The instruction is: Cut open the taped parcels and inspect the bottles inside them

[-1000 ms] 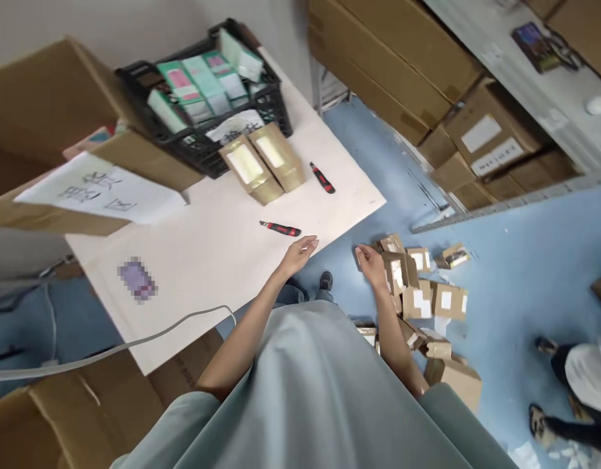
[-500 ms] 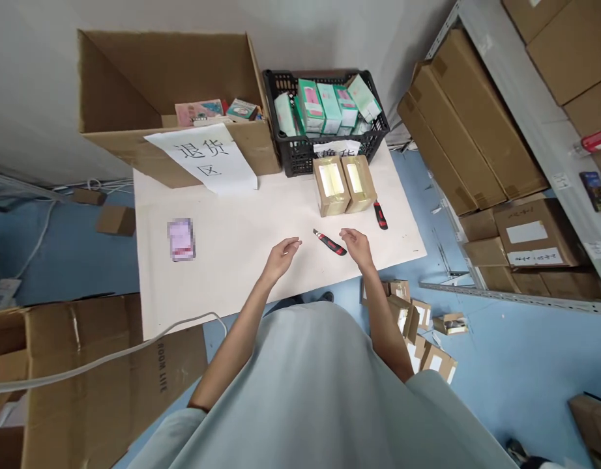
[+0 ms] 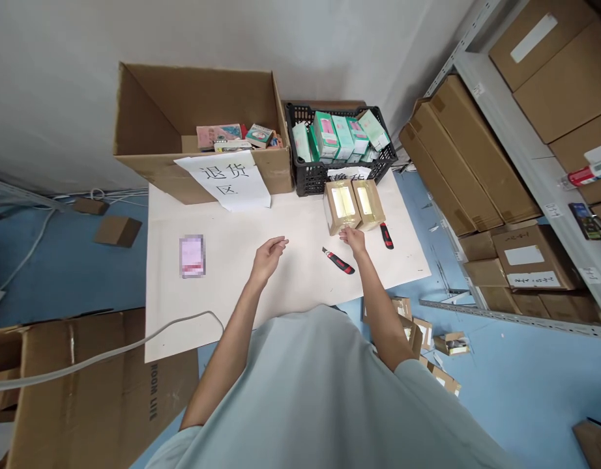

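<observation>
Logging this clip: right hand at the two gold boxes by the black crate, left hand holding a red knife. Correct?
Not quite. The head view shows the left hand empty; the red knife lies on the table near the right hand. Rest holds.

A white paper sign [image 3: 227, 184] is hanging on the open cardboard box [image 3: 148, 130], reading "退货区"; the floor carton [image 3: 100, 397] is showing "ROOM LIFE".

- A white worktop [image 3: 300, 286] stands against a plain, pale grey wall [image 3: 232, 32].
- A blue floor [image 3: 525, 378] shows to the left and right of the worktop.
- Right of the worktop, a grey metal shelf rack [image 3: 530, 163] holds brown cartons [image 3: 467, 163].
- Soft, even light falls across the worktop.
</observation>
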`<state>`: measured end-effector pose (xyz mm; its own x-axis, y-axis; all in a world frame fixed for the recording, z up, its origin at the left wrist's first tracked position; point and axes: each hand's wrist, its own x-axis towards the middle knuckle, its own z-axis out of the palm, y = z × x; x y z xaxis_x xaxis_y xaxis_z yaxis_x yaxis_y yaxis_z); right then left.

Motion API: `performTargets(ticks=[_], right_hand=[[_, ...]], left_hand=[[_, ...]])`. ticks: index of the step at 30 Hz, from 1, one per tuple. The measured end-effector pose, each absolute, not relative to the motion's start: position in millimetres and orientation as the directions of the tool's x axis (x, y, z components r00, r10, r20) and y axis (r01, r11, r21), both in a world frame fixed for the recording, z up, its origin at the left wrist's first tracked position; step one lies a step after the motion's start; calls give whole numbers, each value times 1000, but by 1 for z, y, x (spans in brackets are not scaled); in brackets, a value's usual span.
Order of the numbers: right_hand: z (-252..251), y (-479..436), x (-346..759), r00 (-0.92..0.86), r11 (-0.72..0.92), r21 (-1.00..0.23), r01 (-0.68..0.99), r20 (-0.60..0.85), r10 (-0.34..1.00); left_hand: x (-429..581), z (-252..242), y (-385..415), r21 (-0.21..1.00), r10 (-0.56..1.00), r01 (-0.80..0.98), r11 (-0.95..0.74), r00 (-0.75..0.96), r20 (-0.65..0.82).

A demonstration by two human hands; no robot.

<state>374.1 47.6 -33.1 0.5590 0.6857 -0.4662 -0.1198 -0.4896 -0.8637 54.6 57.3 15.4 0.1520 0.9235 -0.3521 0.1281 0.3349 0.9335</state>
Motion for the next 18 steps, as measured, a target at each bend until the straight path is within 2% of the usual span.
performTargets(ticks=[11,18], right_hand=[[-67,77,390,505,-625,-767,-149,-602,618],[-77,48,392,445,-636,-758,-146,-625,642]], left_hand=[[136,10,104,936,935,144,322,110,-338],[214,3,160,936,976,329,123,131,-174]])
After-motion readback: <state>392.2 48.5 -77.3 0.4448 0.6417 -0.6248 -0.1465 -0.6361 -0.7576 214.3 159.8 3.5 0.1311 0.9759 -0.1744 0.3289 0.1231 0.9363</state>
